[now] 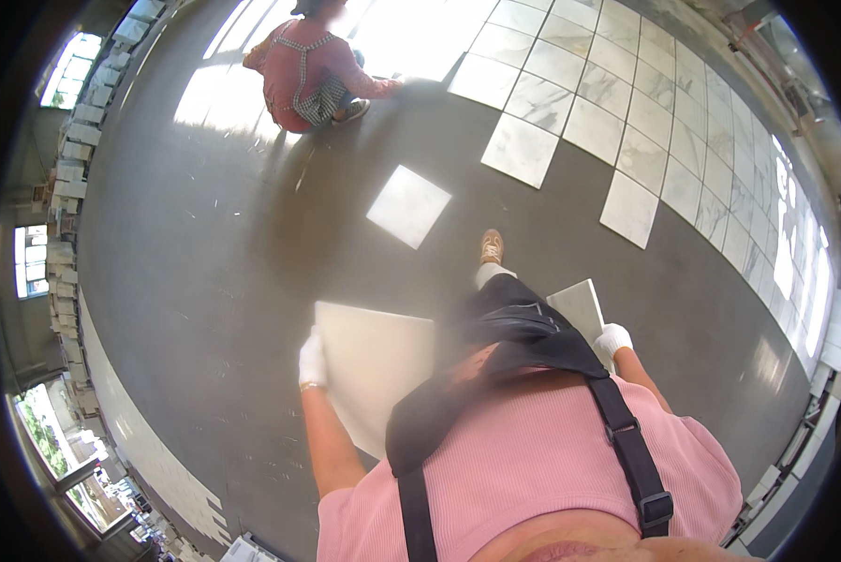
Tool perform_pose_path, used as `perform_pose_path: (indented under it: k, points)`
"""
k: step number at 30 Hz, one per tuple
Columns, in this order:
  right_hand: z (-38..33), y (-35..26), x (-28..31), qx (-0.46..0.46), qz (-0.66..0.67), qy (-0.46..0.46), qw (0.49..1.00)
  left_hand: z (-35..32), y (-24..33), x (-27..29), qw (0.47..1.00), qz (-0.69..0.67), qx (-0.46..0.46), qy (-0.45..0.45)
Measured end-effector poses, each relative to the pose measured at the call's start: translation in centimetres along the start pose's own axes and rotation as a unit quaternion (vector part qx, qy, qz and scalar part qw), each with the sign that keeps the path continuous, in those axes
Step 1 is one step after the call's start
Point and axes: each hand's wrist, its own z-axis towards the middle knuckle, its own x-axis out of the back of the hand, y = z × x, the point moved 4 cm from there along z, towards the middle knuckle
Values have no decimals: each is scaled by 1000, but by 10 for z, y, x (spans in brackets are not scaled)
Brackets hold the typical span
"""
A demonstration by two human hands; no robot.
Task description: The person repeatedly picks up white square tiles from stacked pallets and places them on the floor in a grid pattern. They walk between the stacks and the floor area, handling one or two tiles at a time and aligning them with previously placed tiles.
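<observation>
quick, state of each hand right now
Left hand: holding a white tile by its edge.
Right hand: holding a second tile by its edge.

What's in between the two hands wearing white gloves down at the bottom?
In the head view, going from the left hand to the right hand: a white tile, the person's black strapped garment, then another tile.

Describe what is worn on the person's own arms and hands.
The left hand and right hand wear white gloves that end near the wrist, with no markings visible. The forearms are uncovered, below the loose short sleeves of a pink, finely ribbed top.
</observation>
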Motion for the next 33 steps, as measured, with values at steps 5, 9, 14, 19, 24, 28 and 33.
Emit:
perform_pose_path:
  k: [5,9,14,19,24,28,33]
  points:
    - [49,-23,41,2,-27,-6,1000,18,48,2,998,-69,13,2]
    - [89,-51,95,43,-24,6,999,35,70,-15,999,-36,20,11]
    - [109,-97,170,32,-2,49,998,57,102,-39,1000,-15,17,-15]
    - [114,-136,227,26,60,90,994,76,140,-43,1000,9,10,-27]
    - [126,-156,258,-3,121,88,989,107,168,-48,998,-22,37,-44]
    - [131,-163,277,-15,213,116,970,139,186,-51,996,-18,48,-68]
    - [126,-172,288,-27,436,141,888,183,194,-50,993,-15,63,-96]
